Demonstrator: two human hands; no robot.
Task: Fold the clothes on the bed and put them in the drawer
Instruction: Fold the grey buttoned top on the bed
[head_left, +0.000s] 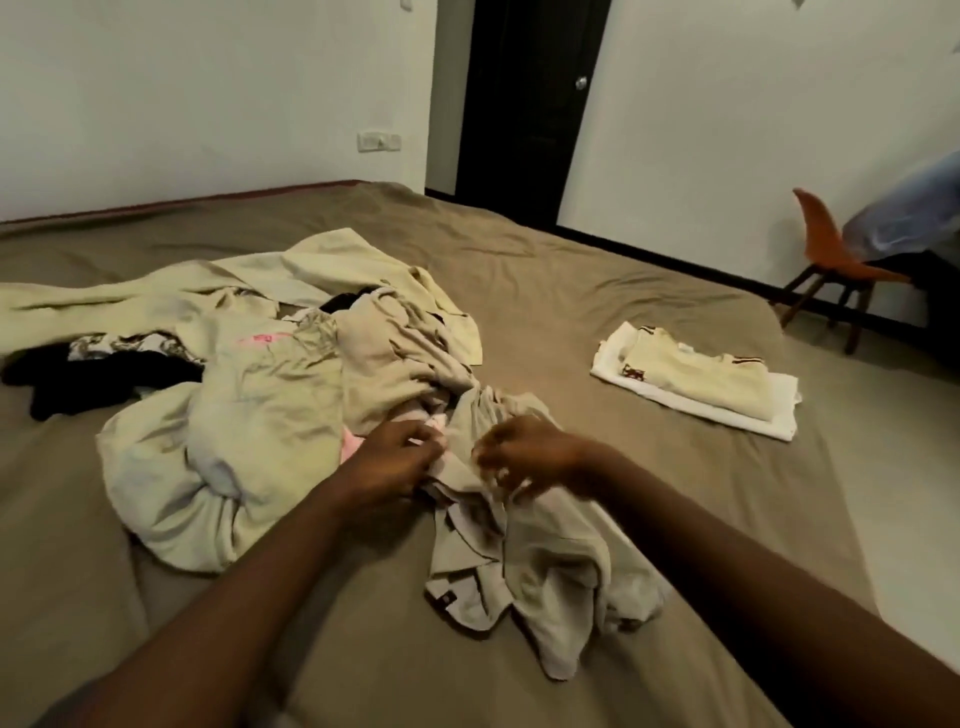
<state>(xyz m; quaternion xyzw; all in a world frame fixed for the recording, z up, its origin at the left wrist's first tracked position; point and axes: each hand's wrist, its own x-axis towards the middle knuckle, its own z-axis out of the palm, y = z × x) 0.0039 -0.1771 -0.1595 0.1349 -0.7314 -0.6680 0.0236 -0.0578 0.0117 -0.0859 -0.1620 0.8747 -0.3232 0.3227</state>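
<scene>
A heap of unfolded clothes (249, 395), mostly beige with some black and pink pieces, lies on the left half of the bed (597, 291). A crumpled beige garment (540, 566) stretches from the heap toward me. My left hand (395, 457) grips its cloth at the edge of the heap. My right hand (524, 452) is just to the right, fingers curled and pinching the same garment; it is blurred. Two folded tops (701, 379), cream on white, sit stacked on the right side of the bed.
The bed has a brown sheet and fills most of the view. An orange chair (831, 260) stands on the floor at the right. A dark door (530, 104) is in the far wall. No drawer is in view.
</scene>
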